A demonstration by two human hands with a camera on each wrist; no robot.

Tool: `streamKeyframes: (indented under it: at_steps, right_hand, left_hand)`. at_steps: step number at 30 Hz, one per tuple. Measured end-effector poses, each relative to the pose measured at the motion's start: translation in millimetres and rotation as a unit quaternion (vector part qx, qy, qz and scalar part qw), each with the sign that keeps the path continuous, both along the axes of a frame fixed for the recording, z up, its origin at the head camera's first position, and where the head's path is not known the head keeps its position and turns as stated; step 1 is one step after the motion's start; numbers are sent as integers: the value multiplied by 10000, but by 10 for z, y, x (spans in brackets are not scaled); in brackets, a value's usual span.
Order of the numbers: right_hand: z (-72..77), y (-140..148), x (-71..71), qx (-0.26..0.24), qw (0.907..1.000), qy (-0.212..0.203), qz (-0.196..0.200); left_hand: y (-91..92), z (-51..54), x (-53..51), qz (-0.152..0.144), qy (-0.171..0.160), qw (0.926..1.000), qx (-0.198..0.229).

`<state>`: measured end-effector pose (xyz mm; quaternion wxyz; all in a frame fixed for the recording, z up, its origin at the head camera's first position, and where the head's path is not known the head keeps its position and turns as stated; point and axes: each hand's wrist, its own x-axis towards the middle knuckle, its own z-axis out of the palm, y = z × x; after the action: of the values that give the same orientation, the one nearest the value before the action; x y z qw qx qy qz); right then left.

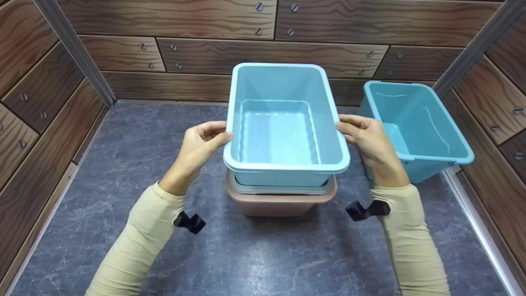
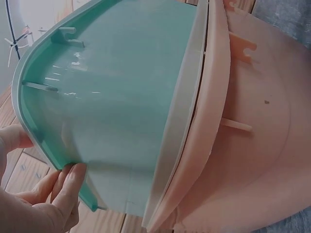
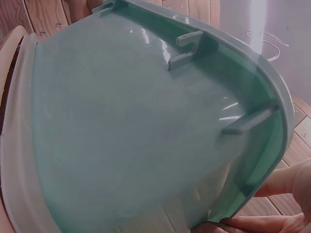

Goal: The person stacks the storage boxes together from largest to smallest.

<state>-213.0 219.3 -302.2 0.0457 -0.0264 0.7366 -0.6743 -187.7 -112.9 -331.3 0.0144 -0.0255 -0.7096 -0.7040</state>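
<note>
Blue bin (image 1: 279,133) pinched at rim (image 1: 287,167) by both hands (image 1: 195,149) (image 1: 372,144); wrist views alone reveal hooks (image 3: 194,37), apparently.

Two bare hands and two pale yellow sleeves.
Behind the left hand (image 1: 193,150) is a snug left sleeve (image 1: 141,236) with little wrinkles, ending at the wrist. Behind the right hand (image 1: 372,139) is a matching right sleeve (image 1: 413,236). A little way back from each hand, a small, blocky black piece sticks out from the cloth, one on the left (image 1: 191,222) and one on the right (image 1: 365,210).
</note>
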Motion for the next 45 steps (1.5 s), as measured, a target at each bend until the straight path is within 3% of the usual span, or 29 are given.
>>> streamKeyframes:
  at_steps: [5, 16, 45]
  right_hand:
    - [-8, 6, -24, 262, 9996, -111, 63]
    - [-49, 39, -49, 423, 9988, -129, 194]
    - [-120, 51, -70, 449, 9983, -233, 277]
  left_hand:
    - [12, -15, -7, 50, -107, 9999, 53]
    - [0, -41, -12, -24, -167, 9996, -242]
    - [-19, -114, -32, -7, -282, 9978, -598]
